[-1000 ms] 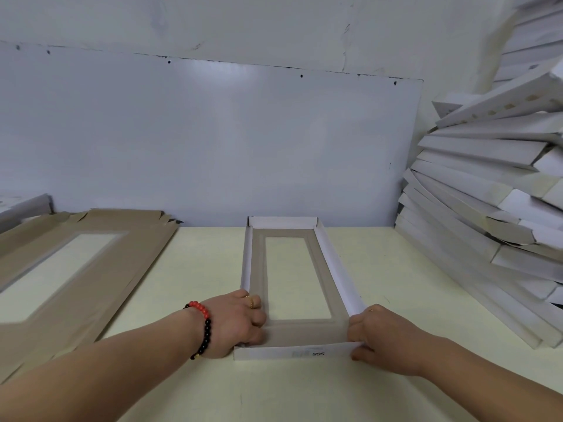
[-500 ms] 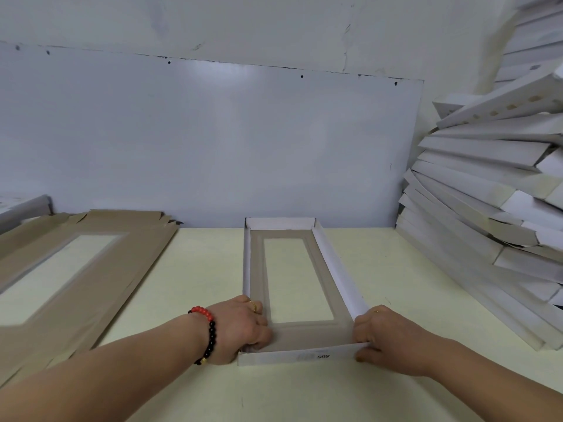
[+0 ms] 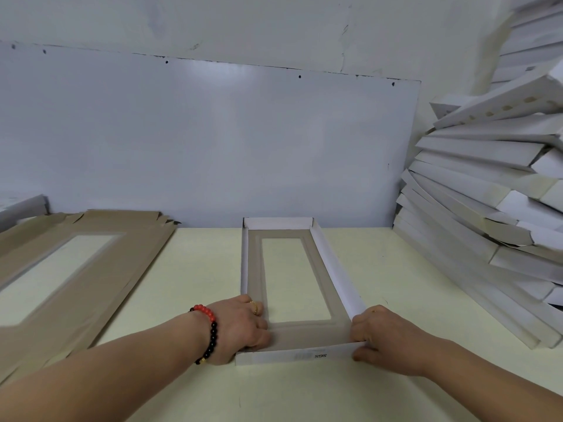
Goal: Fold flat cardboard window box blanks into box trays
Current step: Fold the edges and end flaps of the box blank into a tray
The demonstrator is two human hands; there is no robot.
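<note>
A long window box tray (image 3: 327,263) lies lengthwise in the middle of the table, white walls raised on all four sides, brown inside, with a rectangular window in its floor. My left hand (image 3: 240,327) grips the tray's near left corner, fingers curled inside over the wall. My right hand (image 3: 376,338) pinches the near right corner, fingers over the wall, thumb against the white front wall.
A pile of flat brown window blanks (image 3: 70,269) lies on the left of the pale table (image 3: 195,269). A tall leaning stack of folded white trays (image 3: 487,214) fills the right side. A grey board (image 3: 213,141) stands against the wall behind.
Both hands and the tray's near end have shifted slightly toward me; the grips on the two near corners look unchanged.
</note>
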